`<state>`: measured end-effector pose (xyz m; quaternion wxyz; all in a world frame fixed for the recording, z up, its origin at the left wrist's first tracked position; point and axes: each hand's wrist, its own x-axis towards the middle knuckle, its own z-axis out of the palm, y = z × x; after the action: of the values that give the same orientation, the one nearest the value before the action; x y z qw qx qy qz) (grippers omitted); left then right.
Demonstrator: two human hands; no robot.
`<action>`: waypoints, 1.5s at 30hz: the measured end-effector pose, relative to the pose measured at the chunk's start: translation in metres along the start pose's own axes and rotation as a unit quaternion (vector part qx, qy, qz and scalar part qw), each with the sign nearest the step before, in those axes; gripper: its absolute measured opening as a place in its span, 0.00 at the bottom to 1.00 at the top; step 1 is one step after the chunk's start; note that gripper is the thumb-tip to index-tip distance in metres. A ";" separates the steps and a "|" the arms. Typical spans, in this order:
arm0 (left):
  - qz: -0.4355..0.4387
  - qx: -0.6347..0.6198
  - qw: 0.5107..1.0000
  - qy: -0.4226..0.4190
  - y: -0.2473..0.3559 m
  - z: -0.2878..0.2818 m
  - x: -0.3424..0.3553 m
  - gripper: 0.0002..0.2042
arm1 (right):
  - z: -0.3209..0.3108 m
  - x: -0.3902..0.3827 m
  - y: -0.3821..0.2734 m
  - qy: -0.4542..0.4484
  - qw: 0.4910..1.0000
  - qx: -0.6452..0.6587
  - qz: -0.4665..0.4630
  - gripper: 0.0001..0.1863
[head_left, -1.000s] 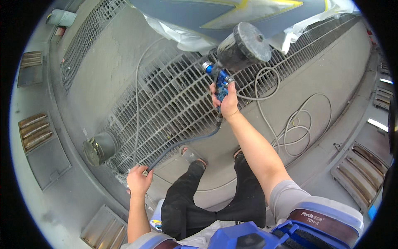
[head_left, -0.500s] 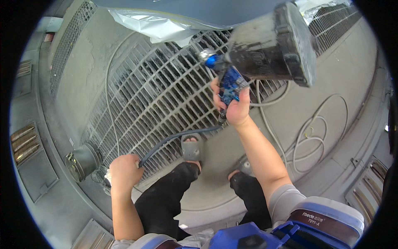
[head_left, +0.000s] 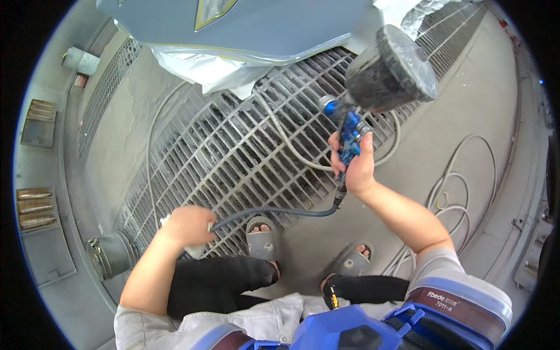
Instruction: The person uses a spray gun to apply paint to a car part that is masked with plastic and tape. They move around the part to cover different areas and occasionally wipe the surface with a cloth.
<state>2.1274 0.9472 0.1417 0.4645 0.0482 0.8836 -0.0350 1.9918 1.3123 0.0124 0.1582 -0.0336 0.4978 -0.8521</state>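
Note:
My right hand grips the handle of a blue paint spray gun, fingers wrapped round it. A large dark, paint-stained cup sits on the gun, tilted to the right. From the base of the handle a dark air hose runs left to my left hand, which is closed round it. A whitish cloth pokes out below that hand. Beyond the gun stands a grey painted car body panel, edged with masking tape and white plastic sheeting.
Metal floor grating runs under the panel and up to my sandalled feet. A pale hose loops across it, and coiled hose lies at the right. A grey bucket-like container lies at the left.
The spray gun in my right hand has shifted right and nearer, away from the panel. My left hand has moved slightly right with the hose. More of the panel shows.

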 end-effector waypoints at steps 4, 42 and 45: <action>0.020 0.010 0.999 0.026 0.011 -0.016 0.025 0.19 | -0.009 -0.029 -0.034 0.112 0.993 -0.019 -0.025 0.37; 0.137 -0.160 0.978 -0.004 0.067 -0.038 0.094 0.19 | -0.032 -0.038 -0.168 0.018 0.968 -0.072 -0.242 0.43; 0.183 -0.217 0.954 0.096 0.070 -0.038 0.098 0.15 | -0.043 -0.047 -0.164 0.040 0.971 -0.115 -0.206 0.44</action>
<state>2.0491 1.0263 0.0812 0.3755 0.1107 0.8862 0.2478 1.9883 1.4367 0.1366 -0.0455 -0.1197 0.5803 -0.8042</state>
